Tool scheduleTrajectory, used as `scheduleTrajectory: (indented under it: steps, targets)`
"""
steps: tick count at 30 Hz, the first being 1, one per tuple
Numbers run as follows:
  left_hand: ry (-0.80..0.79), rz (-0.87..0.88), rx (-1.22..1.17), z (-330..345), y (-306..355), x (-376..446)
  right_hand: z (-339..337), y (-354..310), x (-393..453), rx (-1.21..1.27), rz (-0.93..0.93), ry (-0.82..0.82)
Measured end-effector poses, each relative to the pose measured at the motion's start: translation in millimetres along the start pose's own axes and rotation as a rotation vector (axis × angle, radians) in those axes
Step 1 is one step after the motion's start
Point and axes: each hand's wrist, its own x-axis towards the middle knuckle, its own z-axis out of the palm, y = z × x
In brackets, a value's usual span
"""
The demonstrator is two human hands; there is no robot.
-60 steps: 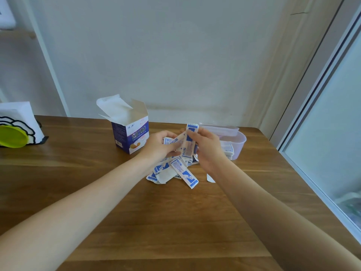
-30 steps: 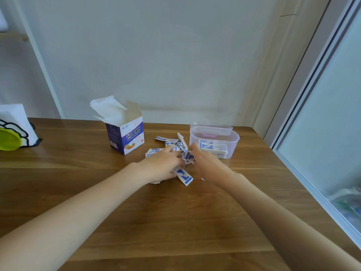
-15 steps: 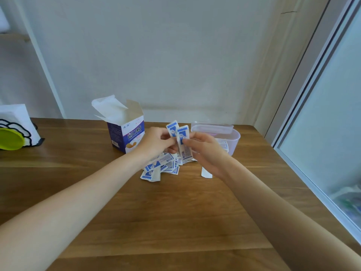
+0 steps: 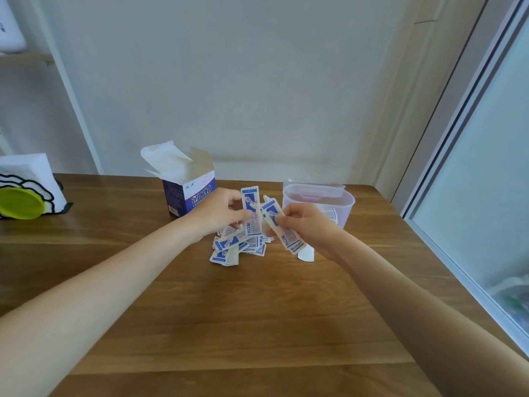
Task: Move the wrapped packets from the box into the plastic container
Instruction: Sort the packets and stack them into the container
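An open blue-and-white box [image 4: 187, 193] stands at the back of the wooden table [image 4: 229, 310]. To its right is a clear plastic container [image 4: 343, 203] with a few packets inside. A heap of blue-and-white wrapped packets [image 4: 239, 246] lies between them, nearer me. My left hand [image 4: 220, 213] pinches an upright packet [image 4: 251, 207] above the heap. My right hand [image 4: 309, 224] grips a slanted bunch of packets [image 4: 282, 227] just left of the container.
A white napkin holder with a lime-green disc [image 4: 20, 203] sits at the table's far left. A small white paper scrap [image 4: 305, 255] lies by my right wrist. The wall runs behind the table; a glass door frame [image 4: 458, 156] borders the right edge.
Both hands pressed down onto the heap a second ago, then rose holding packets. Now the hands have drawn slightly apart, each keeping its own packets above the heap.
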Motion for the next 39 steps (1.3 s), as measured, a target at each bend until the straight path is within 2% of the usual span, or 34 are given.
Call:
scheduleTrajectory:
  steps: [3,4,7,9,11,13,15,17,19,22,23,25,28,30,33,39]
  targets:
    - [0.069,-0.036,-0.079,-1.7,-3.7,0.4,-1.4,5.6,3.9,-0.266,-0.196,0.234]
    - [0.113,-0.085,-0.132,-3.2,-6.1,1.1,-2.7,8.3,2.3,-0.356,-0.245,0.225]
    - [0.178,-0.256,-0.274,-5.3,-14.4,1.5,-3.5,18.8,-6.2,-0.597,-0.248,0.020]
    - [0.164,-0.312,-0.348,-2.5,-18.0,0.7,-5.7,22.2,-8.0,-0.615,-0.240,0.036]
    - [0.156,-0.324,-0.419,2.2,-16.5,-0.2,-9.8,15.3,-8.5,-0.350,-0.207,0.148]
    - [0.137,-0.313,-0.503,9.1,-11.1,-1.2,-14.8,4.7,-6.4,0.086,-0.146,0.164]
    - [0.079,-0.278,-0.591,19.8,-2.1,-3.5,-13.4,-4.3,-6.0,0.381,-0.076,0.045]
    - [0.000,-0.234,-0.641,31.6,7.2,-6.7,-5.3,-5.8,-4.2,0.417,-0.017,-0.073]
    - [-0.044,-0.198,-0.498,40.7,14.2,-10.0,3.9,-3.1,-1.7,0.266,-0.001,-0.043]
    - [-0.084,-0.060,0.255,37.7,14.8,-17.9,1.5,-2.8,0.6,-0.170,-0.129,0.176]
    - [-0.135,-0.059,0.426,36.5,12.2,-20.6,-2.8,-1.4,2.0,-0.283,-0.175,0.203]
    - [-0.245,-0.104,0.632,38.3,2.5,-24.4,-9.3,0.6,1.2,-0.413,-0.197,0.120]
    - [-0.240,-0.117,0.651,43.2,-4.0,-25.3,-8.9,4.1,-3.7,-0.660,-0.156,-0.158]
    - [-0.252,-0.108,0.612,44.5,-1.5,-22.7,-3.6,10.2,-2.2,-0.820,-0.178,-0.259]
    - [-0.304,-0.101,0.588,44.7,0.5,-18.5,5.9,16.1,0.9,-0.891,-0.183,-0.285]
    - [-0.288,-0.061,0.587,47.0,-0.8,-21.5,15.3,17.8,1.8,-0.987,-0.210,-0.226]
